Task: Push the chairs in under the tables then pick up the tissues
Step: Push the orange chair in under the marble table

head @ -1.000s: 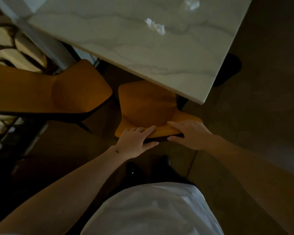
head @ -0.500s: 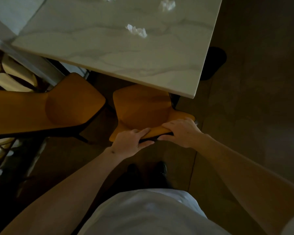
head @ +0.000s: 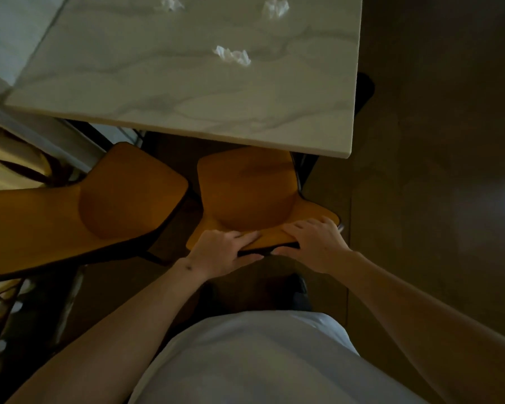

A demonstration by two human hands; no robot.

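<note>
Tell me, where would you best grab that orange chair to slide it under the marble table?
Probably by the top edge of the backrest, coming from behind, as the left hand and right hand do now. That edge is thin, wide, and faces the person, so both hands wrap over it while the seat points toward the marble table.

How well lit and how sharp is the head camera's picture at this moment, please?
Head view: dim overall; the marble table is brightest, the floor nearly black. Tissues look smeared, left chair edges soft. Both hands, left hand and right hand, read clearly.
</note>
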